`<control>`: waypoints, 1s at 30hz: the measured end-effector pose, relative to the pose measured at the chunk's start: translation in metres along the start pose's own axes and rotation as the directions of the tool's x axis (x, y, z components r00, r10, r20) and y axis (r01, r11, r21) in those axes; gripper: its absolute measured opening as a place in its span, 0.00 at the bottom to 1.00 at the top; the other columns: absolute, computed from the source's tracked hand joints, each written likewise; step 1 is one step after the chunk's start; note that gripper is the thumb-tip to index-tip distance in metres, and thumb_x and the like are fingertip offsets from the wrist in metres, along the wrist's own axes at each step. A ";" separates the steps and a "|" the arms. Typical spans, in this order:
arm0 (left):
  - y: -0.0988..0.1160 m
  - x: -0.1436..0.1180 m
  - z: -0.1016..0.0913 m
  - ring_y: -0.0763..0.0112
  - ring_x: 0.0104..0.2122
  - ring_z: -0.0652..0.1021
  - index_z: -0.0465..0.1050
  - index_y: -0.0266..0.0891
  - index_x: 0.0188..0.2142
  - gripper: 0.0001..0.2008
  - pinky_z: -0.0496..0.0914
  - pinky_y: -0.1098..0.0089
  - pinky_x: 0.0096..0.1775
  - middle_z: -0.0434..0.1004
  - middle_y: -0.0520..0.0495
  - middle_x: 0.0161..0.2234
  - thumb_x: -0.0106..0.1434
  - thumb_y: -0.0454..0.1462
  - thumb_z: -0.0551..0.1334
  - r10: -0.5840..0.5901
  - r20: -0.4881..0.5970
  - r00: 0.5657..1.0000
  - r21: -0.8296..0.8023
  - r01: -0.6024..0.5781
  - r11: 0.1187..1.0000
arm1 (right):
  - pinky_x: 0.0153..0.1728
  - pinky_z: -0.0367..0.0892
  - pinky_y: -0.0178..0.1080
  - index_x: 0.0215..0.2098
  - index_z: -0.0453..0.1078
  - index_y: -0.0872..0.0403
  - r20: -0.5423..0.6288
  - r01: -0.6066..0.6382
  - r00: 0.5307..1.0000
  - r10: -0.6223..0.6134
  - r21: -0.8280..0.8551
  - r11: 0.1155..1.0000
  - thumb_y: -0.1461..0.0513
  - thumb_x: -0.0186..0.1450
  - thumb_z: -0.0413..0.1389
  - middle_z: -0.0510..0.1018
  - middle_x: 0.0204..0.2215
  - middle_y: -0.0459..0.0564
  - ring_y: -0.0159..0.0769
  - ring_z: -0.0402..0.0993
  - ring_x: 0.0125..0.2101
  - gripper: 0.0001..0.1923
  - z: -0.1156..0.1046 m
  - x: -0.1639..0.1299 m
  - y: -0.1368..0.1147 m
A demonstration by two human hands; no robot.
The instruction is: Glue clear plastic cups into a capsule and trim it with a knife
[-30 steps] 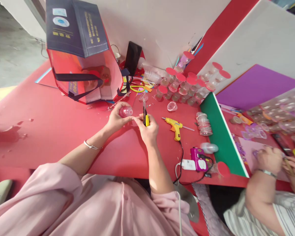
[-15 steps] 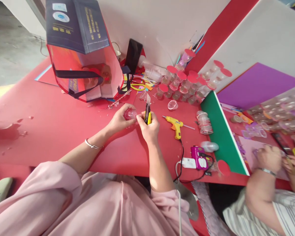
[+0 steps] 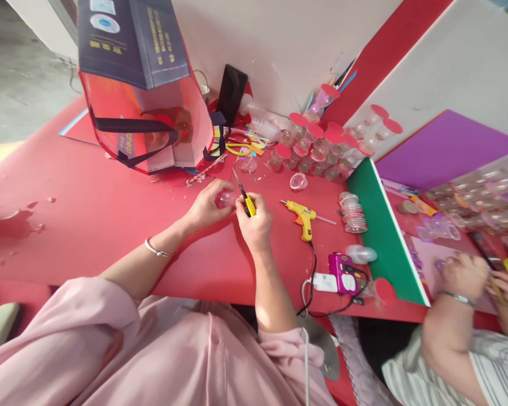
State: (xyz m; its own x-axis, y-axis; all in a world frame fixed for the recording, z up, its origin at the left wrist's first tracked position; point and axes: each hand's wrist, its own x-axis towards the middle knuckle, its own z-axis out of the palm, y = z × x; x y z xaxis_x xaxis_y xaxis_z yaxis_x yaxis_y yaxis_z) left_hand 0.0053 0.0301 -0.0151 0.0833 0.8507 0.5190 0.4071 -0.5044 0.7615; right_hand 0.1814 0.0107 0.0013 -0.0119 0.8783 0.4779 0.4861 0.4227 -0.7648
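Left hand [image 3: 206, 206] is wrapped round a small clear cup [image 3: 227, 198], low over the red tabletop [image 3: 88, 208]; right hand [image 3: 254, 224] is clenched on a yellow-handled knife [image 3: 244, 198], blade slanting up past the cup; yellow glue gun [image 3: 301, 216] lies just right; a co-worker's hand [image 3: 461, 275] is busy far right.

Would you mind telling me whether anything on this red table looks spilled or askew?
Yes: the shopping bag lies tipped on its side, mouth open, and small scraps are scattered on the red table at left.
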 end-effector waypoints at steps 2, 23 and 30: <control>0.001 0.000 0.000 0.63 0.42 0.79 0.74 0.41 0.46 0.16 0.74 0.63 0.46 0.79 0.47 0.42 0.57 0.33 0.68 -0.011 0.011 1.000 0.038 0.010 0.999 | 0.41 0.76 0.39 0.44 0.73 0.49 0.000 0.018 1.000 -0.018 -0.020 1.000 0.53 0.73 0.60 0.85 0.36 0.48 0.38 0.83 0.35 0.09 0.001 0.000 0.001; 0.001 -0.002 -0.004 0.60 0.48 0.81 0.75 0.41 0.48 0.19 0.74 0.58 0.55 0.81 0.43 0.47 0.59 0.38 0.75 -0.165 0.057 0.985 -0.176 0.172 0.969 | 0.43 0.78 0.39 0.43 0.73 0.49 -0.021 -0.073 0.997 0.076 0.131 0.989 0.52 0.71 0.62 0.84 0.36 0.45 0.34 0.82 0.34 0.10 -0.003 0.001 -0.008; 0.004 -0.001 -0.003 0.60 0.49 0.81 0.74 0.40 0.52 0.22 0.75 0.60 0.55 0.81 0.43 0.49 0.58 0.35 0.72 -0.149 0.075 0.986 -0.132 0.158 0.979 | 0.41 0.77 0.39 0.44 0.73 0.48 0.000 -0.007 1.000 0.007 0.060 0.998 0.52 0.73 0.61 0.85 0.36 0.46 0.36 0.82 0.34 0.10 -0.003 0.001 -0.005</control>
State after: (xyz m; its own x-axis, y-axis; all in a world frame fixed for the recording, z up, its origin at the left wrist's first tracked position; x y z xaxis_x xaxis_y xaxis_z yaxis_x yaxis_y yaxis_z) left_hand 0.0040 0.0272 -0.0115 0.0891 0.9251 0.3692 0.2919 -0.3786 0.8783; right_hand 0.1821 0.0092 0.0070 -0.0080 0.8813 0.4725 0.4325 0.4291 -0.7930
